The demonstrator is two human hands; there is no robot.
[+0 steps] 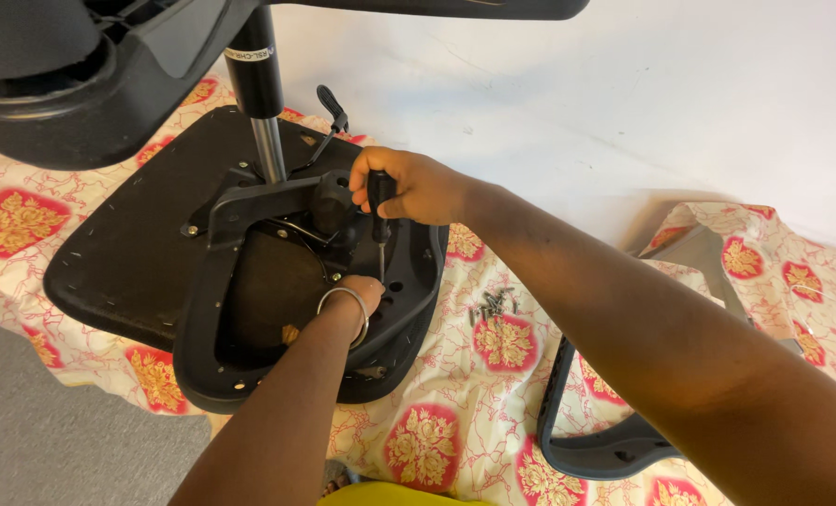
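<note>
Standing upright in the right hand's (408,187) closed grip, a black-handled screwdriver (379,220) meets the upturned black plastic chair seat (155,253); the left hand (357,298) pinches at its tip. Loose screws (493,305) wait on the floral cloth (436,431).

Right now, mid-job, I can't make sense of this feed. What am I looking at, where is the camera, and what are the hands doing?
This is a single view from a camera on the person's head, looking down at their own two bare hands. An office chair seat lies upside down on a flowered cloth, its gas column pointing up. The right hand grips a black-handled screwdriver, tip down at the seat's black frame. The left hand, with a metal bangle on the wrist, rests by the tip. Loose screws and a grey armrest part lie on the cloth.
</note>
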